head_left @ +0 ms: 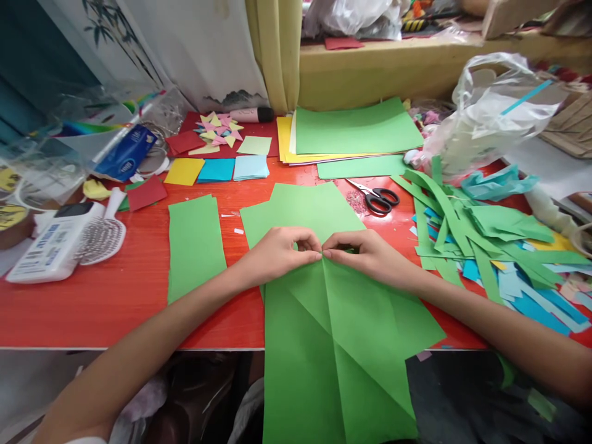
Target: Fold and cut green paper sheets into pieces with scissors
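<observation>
Fingers [313,251] of the left hand [277,253] and right hand [370,256] meet tip to tip, pinching the top point of the creased green sheet [342,333] that overhangs the counter's [115,302] near edge; sharpening this fold likely calls for firm, even pressure

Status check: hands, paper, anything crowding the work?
Left hand and right hand both pinching creased green sheet at its top point. Sheet hangs over table edge. Scissors and green strips nearby, clear of hands.
</observation>
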Available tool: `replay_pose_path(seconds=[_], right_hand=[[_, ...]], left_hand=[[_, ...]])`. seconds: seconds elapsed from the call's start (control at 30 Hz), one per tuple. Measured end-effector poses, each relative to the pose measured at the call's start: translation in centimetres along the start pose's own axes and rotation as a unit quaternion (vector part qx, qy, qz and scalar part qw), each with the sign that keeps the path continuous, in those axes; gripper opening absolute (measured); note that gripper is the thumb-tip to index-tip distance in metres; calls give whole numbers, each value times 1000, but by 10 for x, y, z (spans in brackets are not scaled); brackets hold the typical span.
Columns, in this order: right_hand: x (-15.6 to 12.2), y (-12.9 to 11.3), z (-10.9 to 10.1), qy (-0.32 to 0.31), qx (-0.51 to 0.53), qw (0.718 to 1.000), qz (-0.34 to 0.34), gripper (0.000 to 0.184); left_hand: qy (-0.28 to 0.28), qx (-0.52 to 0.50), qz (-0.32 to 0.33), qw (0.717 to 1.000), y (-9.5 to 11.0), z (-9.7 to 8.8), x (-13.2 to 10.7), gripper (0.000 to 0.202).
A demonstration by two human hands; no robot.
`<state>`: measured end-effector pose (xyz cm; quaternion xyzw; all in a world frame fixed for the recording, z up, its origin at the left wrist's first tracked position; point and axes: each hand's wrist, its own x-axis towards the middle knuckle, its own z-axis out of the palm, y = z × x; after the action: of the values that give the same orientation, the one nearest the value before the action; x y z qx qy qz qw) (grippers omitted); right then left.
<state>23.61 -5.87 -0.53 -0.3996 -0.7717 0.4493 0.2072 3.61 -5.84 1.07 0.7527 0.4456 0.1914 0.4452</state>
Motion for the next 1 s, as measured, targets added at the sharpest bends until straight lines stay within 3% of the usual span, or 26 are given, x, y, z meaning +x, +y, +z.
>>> replay_pose_path(seconds=[0.3,0.53,0.83,1.0], right_hand=[[2,6,2,-2,87,995,42,26],[4,3,2,-1,127,989,70,26],[6,5,-9,-65,122,987,86,30],[6,3,-11,-80,91,990,77,29]], left_hand=[[26,55,78,995,-4,3,1,11],[28,100,100,990,-1,2,0,12],[9,33,54,998,-2,0,1,16],[-39,-5,22,999,-5,-3,3,22]])
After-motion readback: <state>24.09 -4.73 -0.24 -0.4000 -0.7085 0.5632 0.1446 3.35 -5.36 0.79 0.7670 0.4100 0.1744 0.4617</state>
